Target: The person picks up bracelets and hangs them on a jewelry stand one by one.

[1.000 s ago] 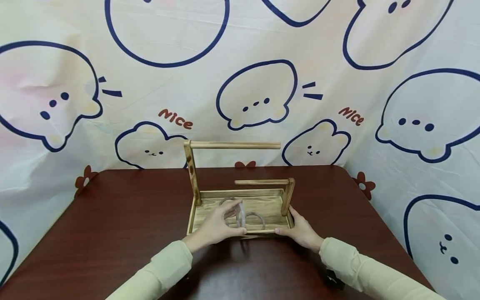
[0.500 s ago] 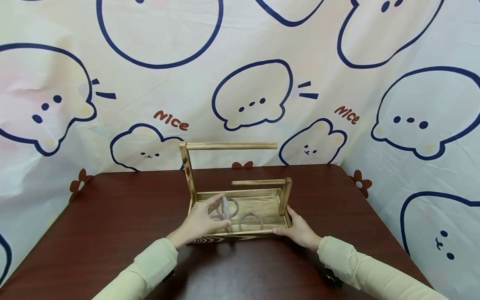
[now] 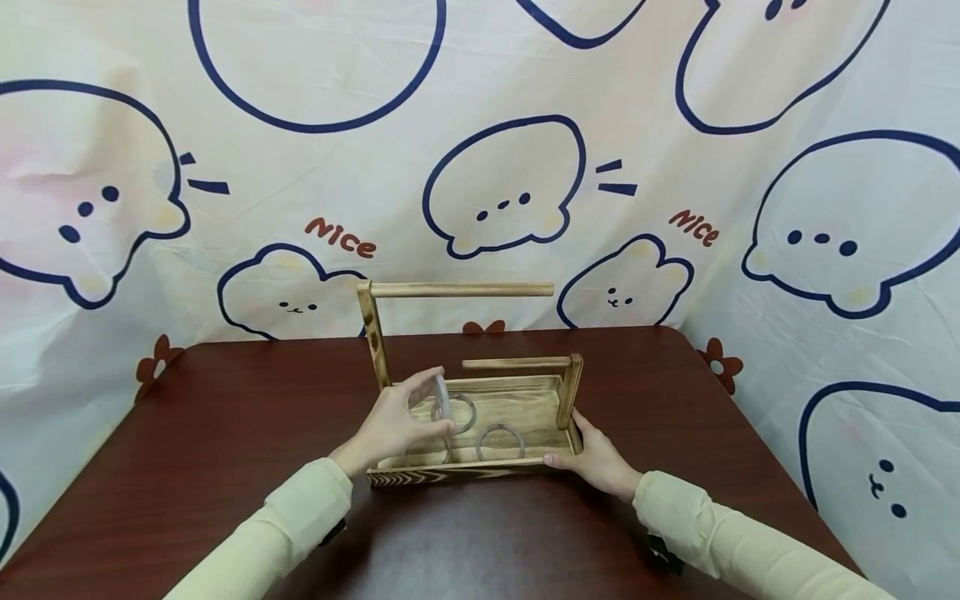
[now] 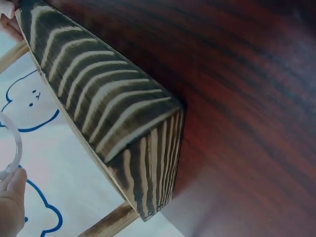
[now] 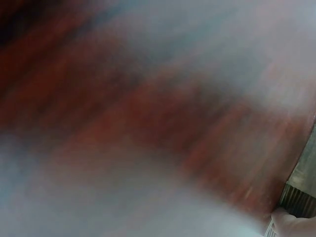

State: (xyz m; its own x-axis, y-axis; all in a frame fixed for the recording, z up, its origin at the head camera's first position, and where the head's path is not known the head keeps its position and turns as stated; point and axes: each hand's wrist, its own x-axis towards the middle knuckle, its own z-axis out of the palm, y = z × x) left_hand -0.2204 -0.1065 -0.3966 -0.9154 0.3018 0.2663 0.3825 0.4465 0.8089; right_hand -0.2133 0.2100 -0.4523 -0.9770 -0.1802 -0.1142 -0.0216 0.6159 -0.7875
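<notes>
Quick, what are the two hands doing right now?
Left hand: pinches a clear ring, lifted above the wooden tray.
Right hand: grips the tray's right front corner, thumb along the front edge.

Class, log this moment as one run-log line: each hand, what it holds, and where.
left hand: pinches clear ring above wooden tray | right hand: grips tray's right end | tray: on table
</notes>
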